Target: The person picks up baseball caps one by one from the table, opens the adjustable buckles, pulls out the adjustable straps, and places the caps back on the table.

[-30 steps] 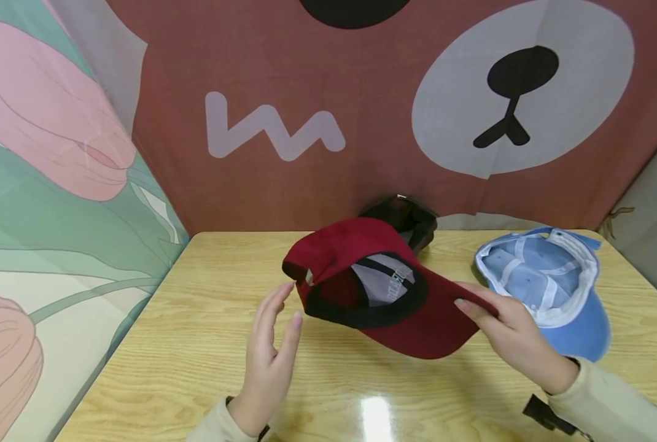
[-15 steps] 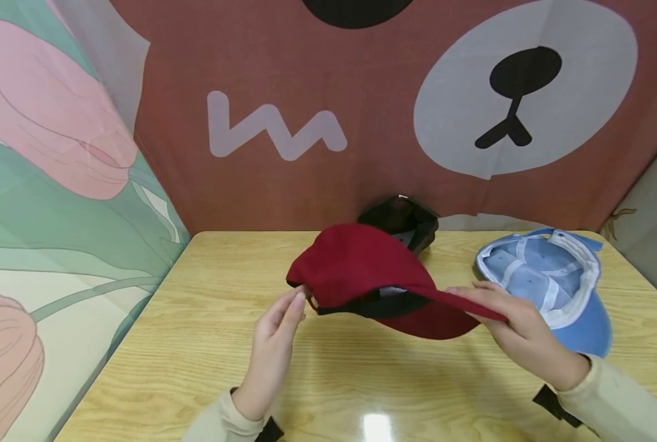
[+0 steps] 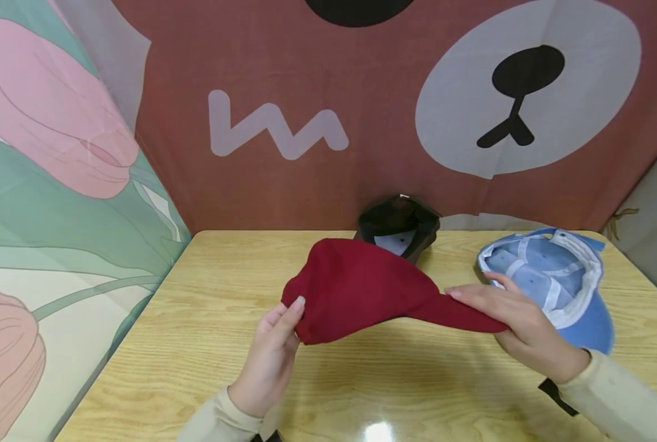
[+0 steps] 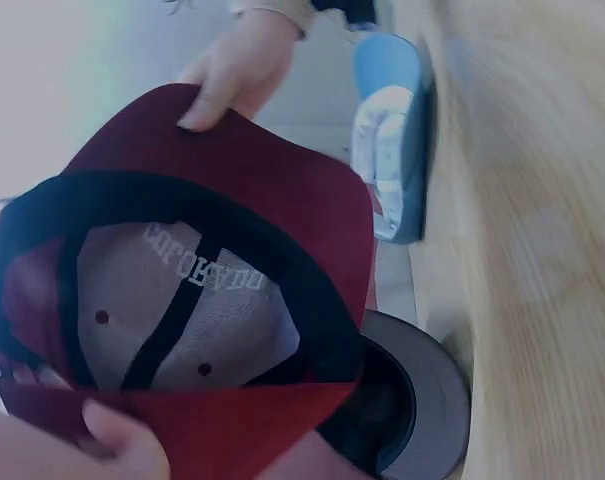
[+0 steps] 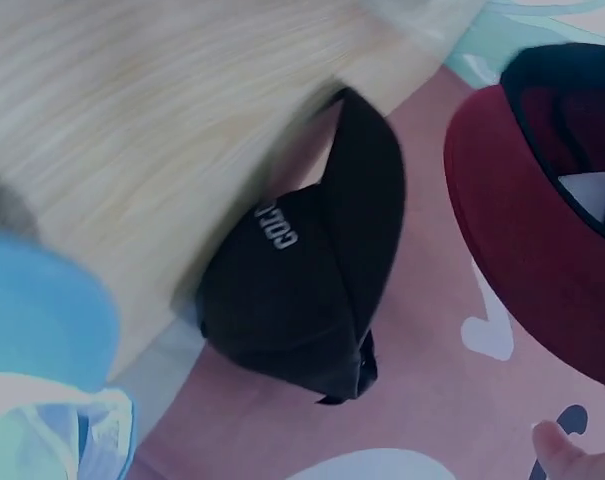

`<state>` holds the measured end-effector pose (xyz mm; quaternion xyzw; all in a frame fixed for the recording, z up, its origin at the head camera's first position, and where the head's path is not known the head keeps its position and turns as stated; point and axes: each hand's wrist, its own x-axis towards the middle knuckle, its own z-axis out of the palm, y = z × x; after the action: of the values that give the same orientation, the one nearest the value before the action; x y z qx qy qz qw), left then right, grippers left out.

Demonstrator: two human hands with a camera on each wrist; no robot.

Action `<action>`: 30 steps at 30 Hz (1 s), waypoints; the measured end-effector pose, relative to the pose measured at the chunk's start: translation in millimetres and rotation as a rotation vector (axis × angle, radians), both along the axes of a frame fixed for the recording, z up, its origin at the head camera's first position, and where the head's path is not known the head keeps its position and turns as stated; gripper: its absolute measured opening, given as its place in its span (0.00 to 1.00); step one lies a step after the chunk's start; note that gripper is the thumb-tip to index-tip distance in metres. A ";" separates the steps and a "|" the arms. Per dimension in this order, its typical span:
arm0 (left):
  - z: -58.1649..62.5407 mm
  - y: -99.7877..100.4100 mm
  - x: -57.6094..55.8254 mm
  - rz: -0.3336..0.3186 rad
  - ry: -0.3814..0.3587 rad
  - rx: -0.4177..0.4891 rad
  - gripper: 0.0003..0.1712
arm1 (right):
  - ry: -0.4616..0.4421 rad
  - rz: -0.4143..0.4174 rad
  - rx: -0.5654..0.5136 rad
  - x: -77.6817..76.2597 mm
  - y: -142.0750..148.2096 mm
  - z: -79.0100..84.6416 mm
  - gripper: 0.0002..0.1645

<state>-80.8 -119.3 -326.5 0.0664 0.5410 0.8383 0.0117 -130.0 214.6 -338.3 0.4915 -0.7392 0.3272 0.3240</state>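
Observation:
A dark red baseball cap (image 3: 361, 288) is held above the table, its crown upward and its brim to the right. My left hand (image 3: 270, 359) pinches the back edge of the cap, thumb on the outside. On the other side my right hand (image 3: 522, 328) grips the brim, fingers over its top. Seen from below in the left wrist view, the red cap (image 4: 292, 190) shows a black sweatband and grey lining with pale lettering. Part of its brim appears in the right wrist view, near my right thumb (image 5: 562, 450).
A black cap (image 3: 425, 239) stands at the table's back edge, against a brown printed cloth (image 3: 273, 190). To the right a light blue cap (image 3: 590, 325) lies upside down, partly behind my right hand. The wooden table (image 3: 185, 344) extends beneath both hands.
The red cap has rolled over, so its inside no longer faces the head camera and its crown does. My left hand has closed onto its back edge. The right hand kept the brim.

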 end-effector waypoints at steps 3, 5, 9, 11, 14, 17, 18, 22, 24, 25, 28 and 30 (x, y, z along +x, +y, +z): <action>0.6 -2.4 0.8 -0.088 0.029 0.058 0.12 | 0.035 -0.053 0.017 -2.1 1.5 -2.5 0.24; 2.2 -3.4 1.6 -0.148 0.045 0.094 0.12 | 0.047 -0.087 0.014 -4.1 2.5 -4.3 0.25; 7.9 -4.5 3.8 -0.257 0.031 0.152 0.12 | 0.047 -0.141 0.022 -8.3 7.0 -8.5 0.27; 10.9 -4.1 4.6 -0.293 0.012 0.177 0.13 | 0.025 -0.166 0.053 -9.0 9.8 -10.1 0.27; 15.1 -2.5 4.4 -0.337 -0.002 0.231 0.12 | 0.004 -0.204 0.111 -8.8 11.5 -11.1 0.27; 20.1 1.0 2.1 -0.372 0.022 0.298 0.12 | -0.015 -0.236 0.151 -8.0 10.3 -10.9 0.27; 22.2 2.6 1.0 -0.381 0.034 0.306 0.12 | -0.027 -0.239 0.155 -7.8 9.7 -10.8 0.23; 31.7 9.2 -2.6 -0.374 0.068 0.318 0.16 | -0.123 -0.270 0.157 -5.2 6.0 -8.9 0.24; 36.7 12.3 -4.9 -0.344 0.062 0.344 0.17 | -0.185 -0.299 0.147 -2.9 2.6 -7.5 0.35; 39.2 13.5 -6.3 -0.330 0.053 0.370 0.18 | -0.208 -0.316 0.141 -1.7 0.4 -6.5 0.36; 46.7 16.0 -11.1 -0.301 0.023 0.474 0.17 | -0.249 -0.308 0.096 0.7 -8.1 -3.6 0.36; 51.4 17.0 -14.3 -0.298 0.013 0.527 0.17 | -0.249 -0.261 0.044 1.3 -15.3 -0.9 0.32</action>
<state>-95.0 -102.3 -275.1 0.1510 0.2893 0.9384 0.1136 -128.7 199.4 -339.2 0.3543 -0.8381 0.3242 0.2588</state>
